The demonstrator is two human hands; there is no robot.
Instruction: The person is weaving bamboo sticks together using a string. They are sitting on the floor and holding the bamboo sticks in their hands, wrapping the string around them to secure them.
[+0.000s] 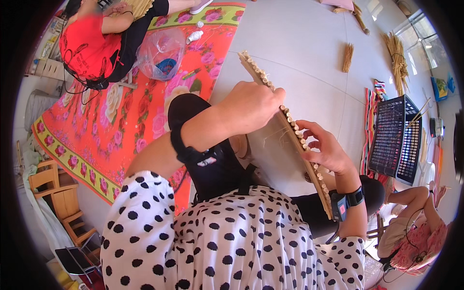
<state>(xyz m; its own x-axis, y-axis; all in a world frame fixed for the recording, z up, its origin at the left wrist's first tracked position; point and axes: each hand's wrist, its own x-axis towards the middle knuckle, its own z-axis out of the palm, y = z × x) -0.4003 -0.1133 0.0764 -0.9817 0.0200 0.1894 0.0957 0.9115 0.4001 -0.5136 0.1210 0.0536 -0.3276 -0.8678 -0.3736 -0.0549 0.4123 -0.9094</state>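
A long, narrow reed panel (268,94), with a row of pale round cut stem ends along one edge, runs diagonally over my lap in the head view. My left hand (253,106) is closed at its upper part, fingers curled at the row of stems; what the fingertips pinch is partly hidden. Lower down, my right hand (324,150) grips the same edge from the right, with thumb and fingers bent on the stems. A strap circles my left forearm and a small dark device sits on my right wrist.
A red floral mat (125,135) holds a plastic bag (159,55) and a seated person (92,48). Straw bundles (398,60) and dark crates (386,135) lie to the right, another person (411,237) lower right. Wooden chairs (63,198) stand left.
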